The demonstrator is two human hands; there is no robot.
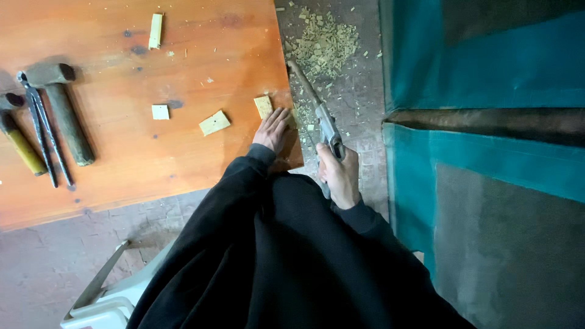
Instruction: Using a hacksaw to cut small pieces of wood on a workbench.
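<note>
Dim, flat light — soft shadows, no glare; wide-angle bending at edges, slight overall softness.

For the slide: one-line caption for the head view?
Left hand flat on the orange board's edge, right hand gripping a handsaw above wood shavings.

Hammer [61,109], pincers [42,134], yellow-handled tool [21,149] laid at desk [122,170] left end. Small wood offcuts [214,123] scattered mid-desk. Shavings pile [323,42] on floor. White plastic chair [106,301] seen bottom left.

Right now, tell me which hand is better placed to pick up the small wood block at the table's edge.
Left hand: its fingertips lie beside the wood block. The right hand grips a saw.
</note>
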